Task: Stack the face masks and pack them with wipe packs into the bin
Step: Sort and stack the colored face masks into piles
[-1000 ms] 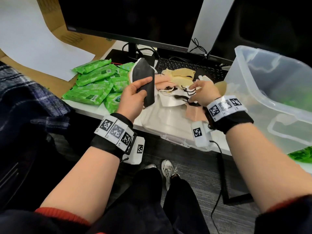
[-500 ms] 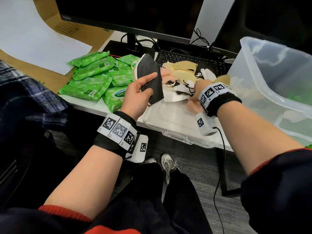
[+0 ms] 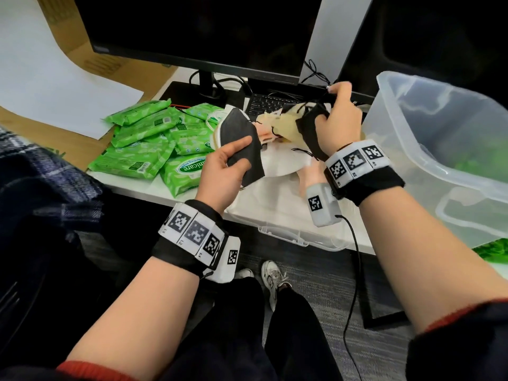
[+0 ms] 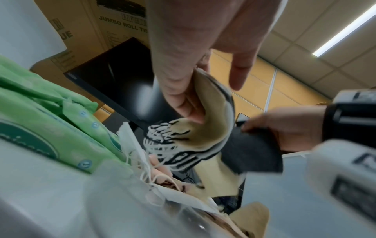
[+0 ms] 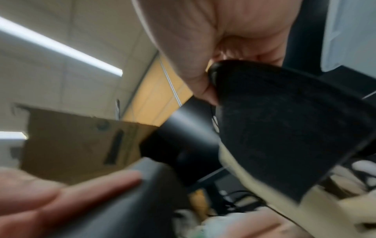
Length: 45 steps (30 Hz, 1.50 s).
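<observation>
My left hand holds a stack of folded face masks, dark grey on top, thumb pressed across it; the left wrist view shows the stack's layered edges and ear loops. My right hand grips a black mask lifted above the loose pile of beige, pink and white masks; the same black mask fills the right wrist view. Green wipe packs lie on the desk to the left. The clear plastic bin stands tilted at the right.
A clear bin lid lies under the mask pile at the desk's front edge. A monitor and a keyboard stand behind. White paper and cardboard lie at far left. One more green pack shows below the bin.
My right hand has risen from the pile with a black mask, moving up and right. The left hand keeps its stack, shifted slightly.
</observation>
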Motion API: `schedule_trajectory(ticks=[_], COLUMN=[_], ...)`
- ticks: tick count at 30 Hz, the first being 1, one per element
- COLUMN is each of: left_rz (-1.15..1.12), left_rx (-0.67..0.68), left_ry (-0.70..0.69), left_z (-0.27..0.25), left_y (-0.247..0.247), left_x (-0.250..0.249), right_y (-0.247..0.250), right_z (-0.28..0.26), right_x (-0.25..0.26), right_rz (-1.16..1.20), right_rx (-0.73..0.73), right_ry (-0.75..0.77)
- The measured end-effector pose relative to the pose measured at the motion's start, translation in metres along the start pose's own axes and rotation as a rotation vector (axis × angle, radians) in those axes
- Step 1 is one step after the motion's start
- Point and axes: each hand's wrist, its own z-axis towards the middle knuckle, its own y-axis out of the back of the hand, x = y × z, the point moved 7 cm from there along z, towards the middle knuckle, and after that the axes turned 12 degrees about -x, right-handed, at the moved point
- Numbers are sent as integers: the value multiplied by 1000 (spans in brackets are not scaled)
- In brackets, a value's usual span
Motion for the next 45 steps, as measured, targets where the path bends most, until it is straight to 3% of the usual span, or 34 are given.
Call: schedule_trajectory(ticks=[3, 7, 12, 17, 22, 26, 28, 38, 42, 45], left_rz=[-76, -144, -247, -116, -38, -105, -129, -114, -146, -132], left_rx=[23, 90, 180, 41, 39, 39, 54, 68, 30, -14], left_ry=[7, 6, -38, -8, -8, 1, 22, 57, 53, 39], left_z=[-8, -19, -30, -21, -16, -14, -12, -10, -5, 0], left_y=[-7, -21, -26, -12, -7, -2, 1, 3, 9, 13], left_x=[-5, -10, -21, -11, -10, -12, -11, -3, 2, 5], right_y=[10, 5, 0, -5, -2, 0, -1, 5, 8, 13], right_z=[-10, -37, -73, -83, -83, -72, -71, -69, -65, -56], right_x=[15, 33, 57, 54, 44, 28, 24, 43, 38, 29], right_rz=[245, 542, 685, 772, 799, 338, 219, 277, 351, 482], right_rx=[54, 242, 486, 589, 546, 476, 504, 379, 355, 239], right_ry=[-30, -100, -99, -194, -233, -51, -7, 143, 106, -6])
